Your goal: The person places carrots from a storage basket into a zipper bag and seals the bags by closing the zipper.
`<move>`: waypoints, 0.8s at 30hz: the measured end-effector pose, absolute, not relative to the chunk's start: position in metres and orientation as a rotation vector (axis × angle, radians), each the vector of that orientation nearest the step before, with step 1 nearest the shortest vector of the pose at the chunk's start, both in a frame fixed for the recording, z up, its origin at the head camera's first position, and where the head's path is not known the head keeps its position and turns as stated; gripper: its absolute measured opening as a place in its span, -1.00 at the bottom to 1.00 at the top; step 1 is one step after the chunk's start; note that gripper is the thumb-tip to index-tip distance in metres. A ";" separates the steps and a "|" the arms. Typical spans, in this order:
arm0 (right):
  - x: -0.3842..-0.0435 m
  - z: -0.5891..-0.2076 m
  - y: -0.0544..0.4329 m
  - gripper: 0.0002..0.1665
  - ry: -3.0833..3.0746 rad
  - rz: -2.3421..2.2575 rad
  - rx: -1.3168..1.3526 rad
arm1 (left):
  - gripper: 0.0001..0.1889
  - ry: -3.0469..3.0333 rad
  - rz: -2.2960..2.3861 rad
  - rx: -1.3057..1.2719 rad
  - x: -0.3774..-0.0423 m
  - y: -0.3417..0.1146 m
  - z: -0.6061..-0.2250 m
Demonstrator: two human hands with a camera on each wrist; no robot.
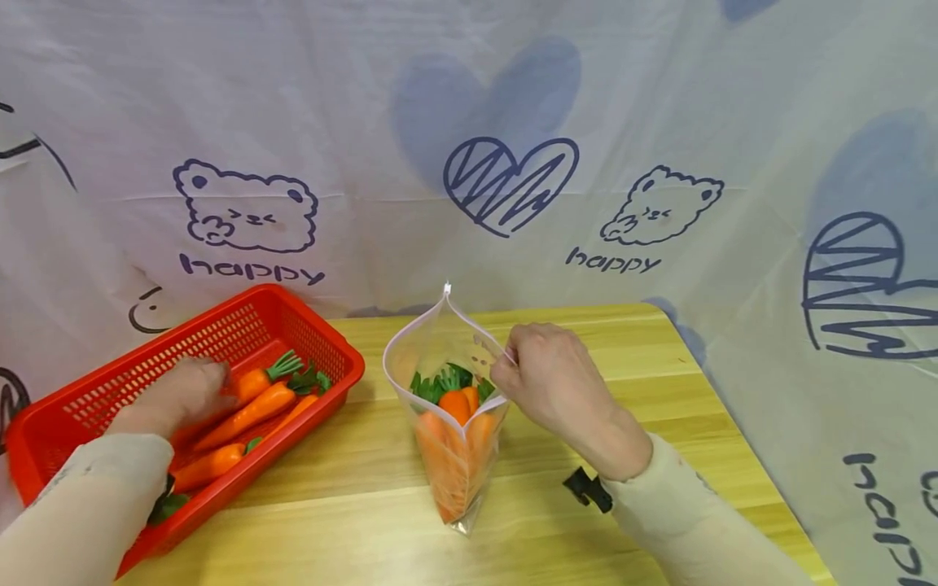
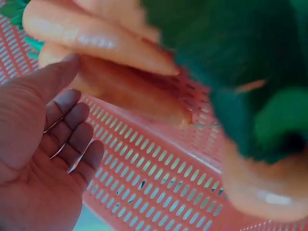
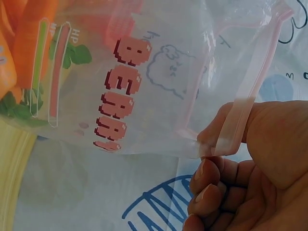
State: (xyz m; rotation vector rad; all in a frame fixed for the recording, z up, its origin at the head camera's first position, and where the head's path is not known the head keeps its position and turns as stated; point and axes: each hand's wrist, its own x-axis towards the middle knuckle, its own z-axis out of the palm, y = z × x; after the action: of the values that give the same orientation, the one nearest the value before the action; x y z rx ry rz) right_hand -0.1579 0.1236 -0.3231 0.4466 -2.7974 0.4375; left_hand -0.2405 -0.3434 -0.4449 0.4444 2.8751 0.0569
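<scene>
My left hand [image 1: 179, 399] is down inside the red basket [image 1: 311, 325], among several orange carrots [image 1: 252, 411] with green tops. In the left wrist view its thumb and loosely bent fingers stand apart beside a carrot [image 2: 120, 94]; no firm hold shows. My right hand [image 1: 560, 391] pinches the right side of a clear zip bag's rim between thumb and forefinger. The bag [image 3: 161, 127] stands upright with its mouth wide and several carrots [image 1: 454, 403] inside, leafy ends up. Red lettering runs down its side in the right wrist view.
A pale wooden table [image 1: 330, 521] bears the basket at left and the bag at the middle. White cloth [image 1: 381, 122] printed with hearts and bears hangs behind and at the right. A black clip [image 1: 589, 488] is by the right sleeve.
</scene>
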 end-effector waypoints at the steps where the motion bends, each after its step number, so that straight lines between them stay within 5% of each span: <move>1: -0.158 -0.323 0.124 -0.83 -2.799 0.437 0.444 | -0.72 2.877 0.060 0.452 -0.240 -0.343 -0.446; 15: -0.156 -0.325 0.121 -0.83 -2.803 0.437 0.444 | -0.76 2.863 0.037 0.380 -0.238 -0.340 -0.454; 24: -0.155 -0.326 0.121 -0.82 -2.798 0.424 0.440 | -0.52 2.968 -0.021 0.364 -0.236 -0.338 -0.446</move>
State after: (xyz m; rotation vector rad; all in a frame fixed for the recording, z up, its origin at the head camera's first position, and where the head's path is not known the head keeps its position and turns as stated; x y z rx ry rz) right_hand -0.1551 0.1209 -0.3262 0.4403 -2.7978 0.4241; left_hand -0.2360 -0.3378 -0.4458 0.3637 2.9679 -0.0208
